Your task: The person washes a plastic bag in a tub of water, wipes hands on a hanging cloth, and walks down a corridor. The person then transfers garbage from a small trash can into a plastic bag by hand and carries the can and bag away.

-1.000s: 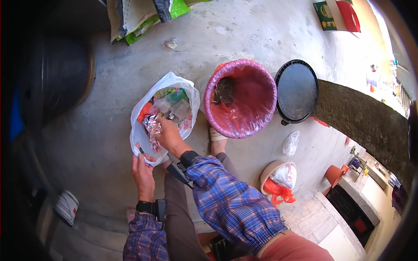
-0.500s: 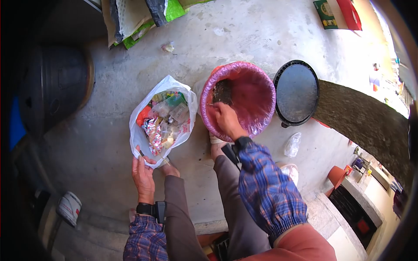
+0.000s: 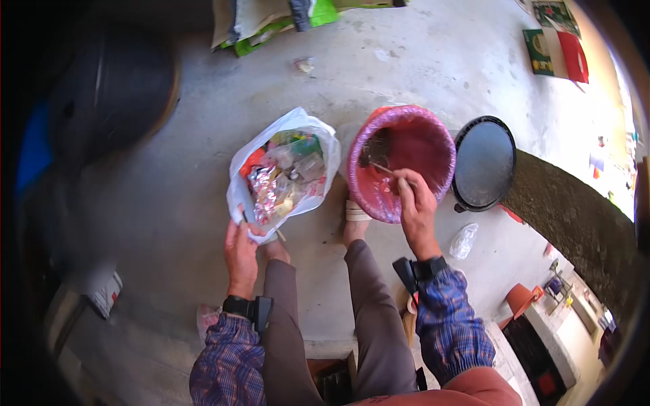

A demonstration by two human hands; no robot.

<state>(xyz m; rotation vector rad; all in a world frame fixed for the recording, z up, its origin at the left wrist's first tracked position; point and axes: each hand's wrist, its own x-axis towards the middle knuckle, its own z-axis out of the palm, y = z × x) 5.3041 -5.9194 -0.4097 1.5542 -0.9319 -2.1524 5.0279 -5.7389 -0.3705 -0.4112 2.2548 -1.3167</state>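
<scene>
A white plastic bag (image 3: 235,177) stands open on the floor, filled with wrappers, clear plastic and crumpled foil (image 3: 266,191). At its near edge, my left hand (image 3: 242,256) pinches the rim, and a thin stick-like piece (image 3: 280,235) shows beside the fingers. To the right is a red bin (image 3: 423,152) with a pinkish plastic liner folded over its rim. Dark matter (image 3: 376,145) lies on the left inside of the liner. Over the bin's near right side, my right hand (image 3: 418,210) is closed on a thin stick (image 3: 382,168), its tip pointing at the dark matter.
A round black-rimmed lid (image 3: 485,164) lies right of the bin, near a crumpled clear plastic bag (image 3: 464,241). A large dark tub (image 3: 122,95) stands at left. Folded sacks (image 3: 271,17) lie at the top, cartons (image 3: 556,55) at upper right.
My right hand has drawn back from inside the bin toward its near right rim, and the stick in it now shows. My left hand stays at the bag's edge. The whole view has shifted.
</scene>
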